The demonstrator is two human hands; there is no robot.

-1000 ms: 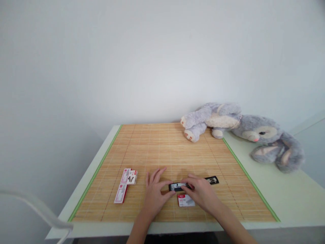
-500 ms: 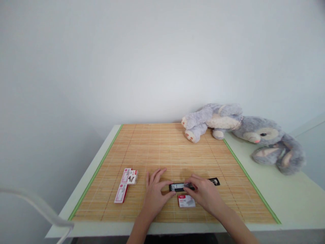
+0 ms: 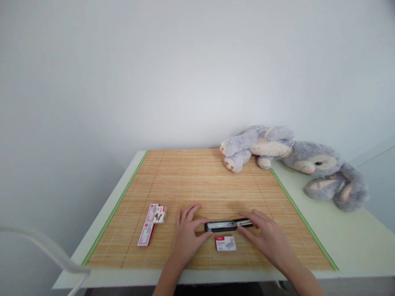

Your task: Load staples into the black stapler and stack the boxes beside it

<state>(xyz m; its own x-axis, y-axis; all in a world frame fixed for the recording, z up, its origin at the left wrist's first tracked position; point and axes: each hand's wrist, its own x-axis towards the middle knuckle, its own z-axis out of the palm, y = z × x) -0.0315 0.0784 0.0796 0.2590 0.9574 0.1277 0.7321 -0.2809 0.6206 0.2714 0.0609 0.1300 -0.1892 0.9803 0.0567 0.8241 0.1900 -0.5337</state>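
Note:
A black stapler (image 3: 220,226) lies stretched out lengthwise on the bamboo mat, its silver staple channel showing. The thumb and index finger of my left hand (image 3: 188,236) pinch its left end, while the other fingers spread over the mat. My right hand (image 3: 267,234) is at the stapler's right half, thumb on the near side and fingers on the far side; its palm hides the right end. Just in front of the stapler lies a small red and white staple box (image 3: 225,243).
On the left of the bamboo mat (image 3: 197,176) sit two red and white boxes (image 3: 145,234), with a small box picturing a stapler (image 3: 160,215) beside them. A grey plush rabbit (image 3: 277,148) lies at the back right. A white cable (image 3: 46,250) crosses the lower left.
My right hand has moved right along the stapler, from the middle of its channel towards its right half, and its fingers have spread wider. My left hand keeps its place.

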